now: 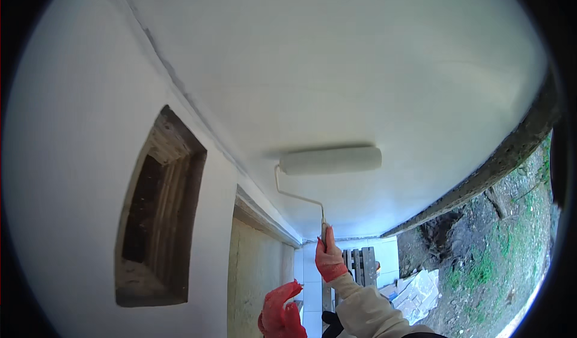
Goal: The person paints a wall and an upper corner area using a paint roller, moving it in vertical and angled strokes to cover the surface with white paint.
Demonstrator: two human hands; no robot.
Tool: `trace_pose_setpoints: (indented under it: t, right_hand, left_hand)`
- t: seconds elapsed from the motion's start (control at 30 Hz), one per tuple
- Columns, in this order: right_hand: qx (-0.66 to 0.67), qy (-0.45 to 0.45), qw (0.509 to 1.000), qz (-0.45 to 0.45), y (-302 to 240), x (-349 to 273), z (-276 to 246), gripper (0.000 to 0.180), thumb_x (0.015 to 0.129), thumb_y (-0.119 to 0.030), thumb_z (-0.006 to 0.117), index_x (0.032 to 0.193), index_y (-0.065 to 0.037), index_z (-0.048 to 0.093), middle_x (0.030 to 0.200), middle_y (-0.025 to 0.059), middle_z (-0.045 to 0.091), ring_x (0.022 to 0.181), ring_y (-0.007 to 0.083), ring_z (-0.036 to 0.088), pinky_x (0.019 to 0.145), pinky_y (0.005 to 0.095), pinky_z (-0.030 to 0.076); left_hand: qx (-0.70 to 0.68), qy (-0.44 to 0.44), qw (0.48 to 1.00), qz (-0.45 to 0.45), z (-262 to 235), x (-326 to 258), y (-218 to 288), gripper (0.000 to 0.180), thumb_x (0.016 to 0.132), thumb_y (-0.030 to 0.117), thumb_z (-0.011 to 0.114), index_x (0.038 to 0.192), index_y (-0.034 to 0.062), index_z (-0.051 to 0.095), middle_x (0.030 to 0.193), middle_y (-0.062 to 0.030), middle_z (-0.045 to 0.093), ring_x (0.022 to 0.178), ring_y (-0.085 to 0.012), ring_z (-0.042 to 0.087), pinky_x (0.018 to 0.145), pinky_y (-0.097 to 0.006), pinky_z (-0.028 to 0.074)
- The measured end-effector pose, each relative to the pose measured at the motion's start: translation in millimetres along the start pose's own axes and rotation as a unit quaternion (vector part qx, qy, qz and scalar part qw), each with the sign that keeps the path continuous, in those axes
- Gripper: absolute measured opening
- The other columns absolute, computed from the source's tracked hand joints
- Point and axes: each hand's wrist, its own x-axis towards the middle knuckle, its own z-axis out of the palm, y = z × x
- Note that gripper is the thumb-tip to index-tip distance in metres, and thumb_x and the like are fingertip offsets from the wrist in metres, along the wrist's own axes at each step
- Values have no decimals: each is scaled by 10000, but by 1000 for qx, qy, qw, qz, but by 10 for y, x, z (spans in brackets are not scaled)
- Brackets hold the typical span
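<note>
Stretching overhead: smooth pale ceiling [372, 67], takes up most of the view, rough dark edge [511, 149] down its right side.
Wall: pale wall [72, 158] on the left, meeting the ceiling at a scruffy grey seam.
Outside: bare ground [481, 260] with green patches, over on the right.
Hole in the wall: deep window opening [180, 218], brownish and dark inside.
Slats: dark slatted wooden thing [367, 260] on pale floor tiles [312, 287], just beyond the right hand.
Roller: whitish paint roller [330, 161] up at the ceiling, shadow right along it; can't tell if it's actually touching. Bent wire frame [300, 197] runs down to the handle.
Left hand: red-gloved left hand [279, 311], low down, loosely curved, thumb and fingers apart.
Right hand: red-gloved right hand [330, 263], wrapped around the roller's handle [324, 234], cream sleeve [369, 311] behind it.
</note>
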Motion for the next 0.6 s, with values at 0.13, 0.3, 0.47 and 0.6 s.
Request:
trace_pose_setpoints:
  t: [0.13, 0.3, 0.47, 0.6]
  right_hand:
    - [-5, -16, 997, 77, 992, -531, 417, 564, 885, -74, 558, 1407, -121, 348, 913, 223, 634, 791, 336, 656, 660, 345, 494]
    - [-54, -70, 965, 248, 2103, -911, 901, 574, 901, -196, 560, 1423, -239, 326, 807, 225, 621, 742, 341, 646, 625, 365, 472]
    - [-153, -151, 923, 318, 3348, -1024, 1397, 508, 910, -260, 533, 1391, -253, 371, 823, 231, 633, 771, 391, 631, 654, 400, 465]
    - [-132, -148, 895, 399, 3731, -853, 1564, 476, 919, -300, 514, 1374, -247, 387, 897, 224, 643, 840, 408, 626, 686, 418, 474]
  left_hand:
    - [-23, -1, 993, -120, 236, -351, -660, 252, 952, 100, 435, 1129, -29, 560, 1070, -154, 605, 942, -236, 604, 846, -331, 483]
    - [-17, -11, 973, -232, 484, -712, -1512, 251, 963, 108, 430, 1133, -25, 557, 1079, -135, 598, 965, -220, 593, 863, -326, 473]
    - [28, -22, 959, -282, 718, -1021, -2257, 266, 964, 148, 454, 1134, -32, 553, 1060, -147, 609, 957, -230, 600, 849, -343, 486]
    - [19, -13, 966, -257, 835, -1122, -2588, 289, 964, 189, 472, 1144, -22, 555, 1003, -148, 627, 913, -236, 615, 836, -351, 491]
